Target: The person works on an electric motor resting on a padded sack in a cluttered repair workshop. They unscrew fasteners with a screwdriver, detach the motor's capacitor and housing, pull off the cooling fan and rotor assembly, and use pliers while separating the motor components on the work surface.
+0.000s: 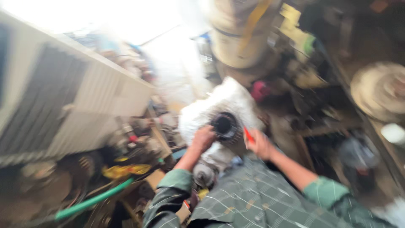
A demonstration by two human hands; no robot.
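We are looking down through heavy motion blur at a crowded workshop, so much of what follows is a careful reading and not a sharp one. In front of us sits a white, frosted-looking motor housing with a dark round opening facing up toward us, ringed by what seem to be ribbed metal windings. It rests among the clutter just beyond our lap, tilted so that the opening meets our view, which suits hands working at its mouth.

Our left hand lies curled against the left rim of that opening, touching it; it appears to brace or turn the housing, though the blur hides whether the fingers close on anything. Our right hand sits at the right side of the rim, closed around a small red tool whose tip points up toward the ribbed edge. One hand steadying on each side keeps the round body from rolling.

To the left a green hose crosses the floor near yellow scraps, below a pale ribbed panel. Above, a large beige drum stands behind the housing, and a pale round disc lies at the far right.
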